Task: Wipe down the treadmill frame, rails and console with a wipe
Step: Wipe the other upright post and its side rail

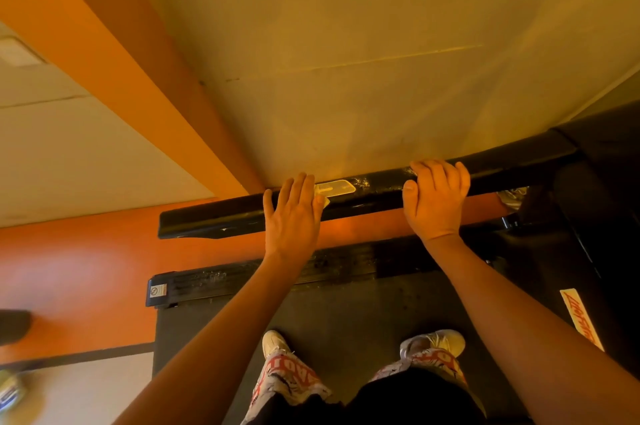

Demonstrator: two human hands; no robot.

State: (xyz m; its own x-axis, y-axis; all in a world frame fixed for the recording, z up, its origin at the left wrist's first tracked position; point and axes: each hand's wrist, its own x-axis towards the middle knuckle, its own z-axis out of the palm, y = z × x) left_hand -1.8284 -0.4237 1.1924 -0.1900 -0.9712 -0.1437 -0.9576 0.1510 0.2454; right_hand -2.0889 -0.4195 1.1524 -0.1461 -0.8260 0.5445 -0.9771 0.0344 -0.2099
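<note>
Orange and cream floor [86, 268] surrounds a dark grey treadmill belt [346, 313], where a person stands in white trainers [446, 343]. A glossy black tubular handrail [214, 220] runs across the middle. The left hand [292, 216] lies flat on it, fingers straight and together, pressing a small pale wipe [323, 201] that peeks out beside them. The right hand [436, 202], further along the same rail, grips it with fingers curled over the top.

The rail [363, 197] is glossy black, the floor [86, 268] orange, the wall [346, 43] beige. The belt [346, 313] is dark grey; the trousers [298, 379] show red lettering on pale grey.
</note>
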